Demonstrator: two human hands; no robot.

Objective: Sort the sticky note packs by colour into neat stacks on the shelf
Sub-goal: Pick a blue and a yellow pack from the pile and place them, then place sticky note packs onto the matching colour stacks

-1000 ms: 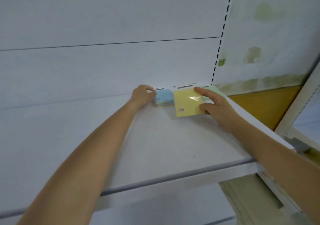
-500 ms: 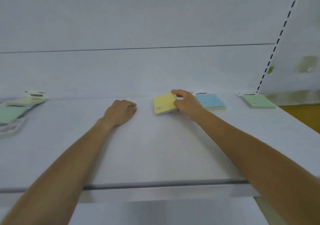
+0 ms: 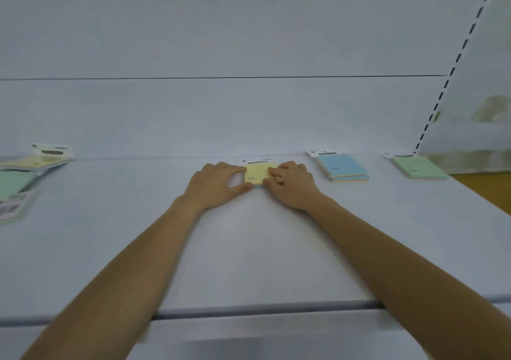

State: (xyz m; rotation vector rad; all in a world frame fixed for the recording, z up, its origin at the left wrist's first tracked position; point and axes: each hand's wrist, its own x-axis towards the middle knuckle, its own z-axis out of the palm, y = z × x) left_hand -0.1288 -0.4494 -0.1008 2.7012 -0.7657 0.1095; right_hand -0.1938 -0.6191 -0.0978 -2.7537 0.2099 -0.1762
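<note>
A yellow sticky note pack (image 3: 257, 173) lies flat near the back of the white shelf (image 3: 249, 249), at the middle. My left hand (image 3: 218, 185) grips its left edge and my right hand (image 3: 290, 185) grips its right edge, fingers resting on top. To the right lies a blue pack (image 3: 341, 167) stacked on another pack. Farther right, by the shelf's end, lies a green pack (image 3: 417, 167). At the far left sits a loose pile: a yellow pack (image 3: 36, 162) over a green pack (image 3: 13, 184).
A white back panel (image 3: 221, 116) rises behind the shelf. A slotted upright (image 3: 442, 91) stands at the right end. The shelf's front lip (image 3: 249, 311) runs under my forearms. A white printed pack (image 3: 11, 207) lies at the left edge.
My right hand carried the yellow pack left of the blue stack and set it down by the back panel. My left hand moved right onto its left edge. The view swung left.
</note>
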